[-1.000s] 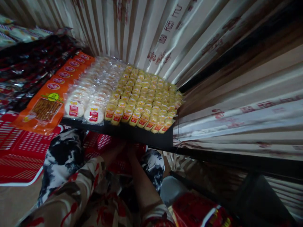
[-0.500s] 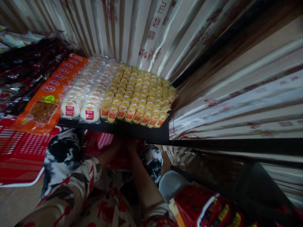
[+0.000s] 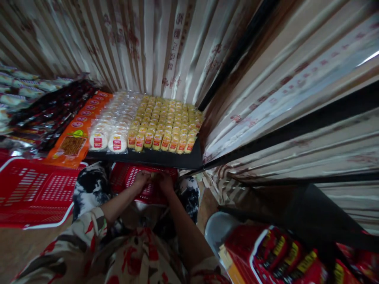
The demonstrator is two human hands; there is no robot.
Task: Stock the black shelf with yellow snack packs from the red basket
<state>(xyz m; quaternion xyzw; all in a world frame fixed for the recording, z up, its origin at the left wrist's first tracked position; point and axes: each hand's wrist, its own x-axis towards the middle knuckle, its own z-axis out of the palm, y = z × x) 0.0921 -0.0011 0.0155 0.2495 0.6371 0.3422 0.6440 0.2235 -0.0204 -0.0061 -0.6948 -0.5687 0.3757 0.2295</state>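
Observation:
My left hand (image 3: 142, 178) and my right hand (image 3: 165, 182) are close together over a red basket (image 3: 134, 170) between my knees. Both have their fingers closed on a small yellowish packet (image 3: 153, 176), dim and partly hidden by the fingers. It resembles the small yellow wrapped cakes (image 3: 166, 126) standing in rows on the black shelf (image 3: 154, 158) just beyond. Left of those cakes lie round white packs (image 3: 117, 142) in clear wrap, then an orange bag (image 3: 74, 144) with brown sticks showing through its window.
Another red basket (image 3: 41, 193) with a white handle is at my left. Dark long packs (image 3: 56, 110) lie farther left on the shelf. A pleated curtain (image 3: 142, 47) hangs behind. At lower right are a grey stool (image 3: 220, 228) and a red basket with red packets (image 3: 284, 252).
My hands have come out from the shadow under the shelf edge, and a small yellowish packet now shows between them. The view has shifted, bringing more of the left shelf into sight.

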